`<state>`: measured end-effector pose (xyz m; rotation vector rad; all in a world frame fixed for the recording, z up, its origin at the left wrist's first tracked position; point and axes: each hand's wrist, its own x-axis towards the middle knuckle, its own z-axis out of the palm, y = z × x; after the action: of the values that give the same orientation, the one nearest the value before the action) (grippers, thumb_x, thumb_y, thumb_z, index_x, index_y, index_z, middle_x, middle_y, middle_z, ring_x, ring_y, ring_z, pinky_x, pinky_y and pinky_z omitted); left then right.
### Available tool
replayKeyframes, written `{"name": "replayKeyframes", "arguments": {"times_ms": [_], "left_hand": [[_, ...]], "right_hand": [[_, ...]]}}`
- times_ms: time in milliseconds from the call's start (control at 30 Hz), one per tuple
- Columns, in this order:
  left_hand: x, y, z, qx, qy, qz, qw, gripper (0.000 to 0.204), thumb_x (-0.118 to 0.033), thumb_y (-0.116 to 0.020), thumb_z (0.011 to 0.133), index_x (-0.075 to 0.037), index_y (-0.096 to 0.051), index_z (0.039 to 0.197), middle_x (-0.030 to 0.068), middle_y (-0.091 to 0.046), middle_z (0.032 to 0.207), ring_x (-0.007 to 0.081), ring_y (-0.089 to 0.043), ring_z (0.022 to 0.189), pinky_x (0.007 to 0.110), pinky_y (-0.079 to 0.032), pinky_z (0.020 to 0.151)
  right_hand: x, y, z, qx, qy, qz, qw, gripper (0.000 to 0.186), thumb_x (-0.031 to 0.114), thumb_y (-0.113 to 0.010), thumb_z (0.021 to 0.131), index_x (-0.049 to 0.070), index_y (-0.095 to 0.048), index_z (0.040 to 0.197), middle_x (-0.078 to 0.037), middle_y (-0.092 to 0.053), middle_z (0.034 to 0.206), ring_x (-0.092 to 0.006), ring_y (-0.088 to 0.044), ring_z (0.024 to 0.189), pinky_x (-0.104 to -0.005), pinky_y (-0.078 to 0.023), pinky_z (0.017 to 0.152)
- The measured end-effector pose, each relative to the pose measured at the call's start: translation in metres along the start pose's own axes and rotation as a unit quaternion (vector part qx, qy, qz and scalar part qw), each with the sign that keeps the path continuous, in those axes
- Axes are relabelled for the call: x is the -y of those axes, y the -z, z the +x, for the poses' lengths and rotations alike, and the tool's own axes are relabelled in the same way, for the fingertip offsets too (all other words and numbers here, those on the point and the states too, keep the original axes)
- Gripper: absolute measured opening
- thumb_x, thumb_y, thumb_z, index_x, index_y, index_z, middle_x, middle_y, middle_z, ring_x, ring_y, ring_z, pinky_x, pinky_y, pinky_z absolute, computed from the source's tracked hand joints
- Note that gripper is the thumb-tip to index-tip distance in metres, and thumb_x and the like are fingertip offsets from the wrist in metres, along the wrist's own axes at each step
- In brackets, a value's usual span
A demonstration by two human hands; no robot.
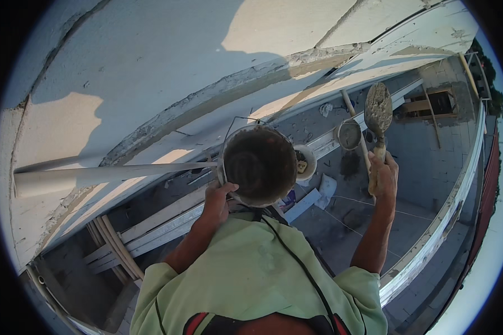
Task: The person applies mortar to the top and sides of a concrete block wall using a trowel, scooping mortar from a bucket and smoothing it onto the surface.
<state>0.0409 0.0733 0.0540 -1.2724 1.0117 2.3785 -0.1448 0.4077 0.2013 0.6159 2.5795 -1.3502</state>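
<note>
My left hand (217,200) grips the rim of a round metal bucket (260,164) held up in front of my chest; its inside is dark and a wire handle arches over it. To the right, my right hand (383,177) is closed on the wooden handle of a trowel (378,111). The trowel points up, with a load of grey mortar on its blade. Both hands are raised before a white block wall (167,61) with a rough mortar joint (218,92) running across it.
A white bar (100,176) juts out from the left at bucket height. Far below lie a grey floor (419,167), a pan of mortar (349,134), a white tub (307,162), stacked planks (151,223) and a white parapet edge (441,223).
</note>
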Motion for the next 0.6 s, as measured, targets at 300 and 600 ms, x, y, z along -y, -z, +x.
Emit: {"name": "replayKeyframes", "arguments": {"times_ms": [300,600], "left_hand": [[0.033,0.068,-0.025,-0.122,-0.024,-0.110,0.986,0.034,-0.006,-0.067,0.076,0.004,-0.060,0.107,0.0111,-0.064,0.095,0.0242,-0.067,0.085,0.040,-0.059,0.072],[0.041,0.151,-0.055,-0.319,-0.074,0.187,0.926,0.041,-0.021,-0.071,0.063,0.004,-0.066,0.095,0.0205,-0.067,0.087,0.0318,-0.067,0.086,0.041,-0.051,0.077]], "right_hand": [[-0.140,-0.097,0.020,0.131,-0.149,0.016,0.980,0.023,0.020,-0.070,0.084,0.004,-0.063,0.099,-0.002,-0.052,0.076,-0.0142,-0.052,0.065,-0.0302,-0.042,0.058],[-0.204,-0.167,0.045,0.261,-0.219,-0.164,0.926,0.024,0.024,-0.072,0.083,0.007,-0.058,0.089,-0.004,-0.050,0.063,-0.0194,-0.051,0.049,-0.0349,-0.042,0.047]]}}
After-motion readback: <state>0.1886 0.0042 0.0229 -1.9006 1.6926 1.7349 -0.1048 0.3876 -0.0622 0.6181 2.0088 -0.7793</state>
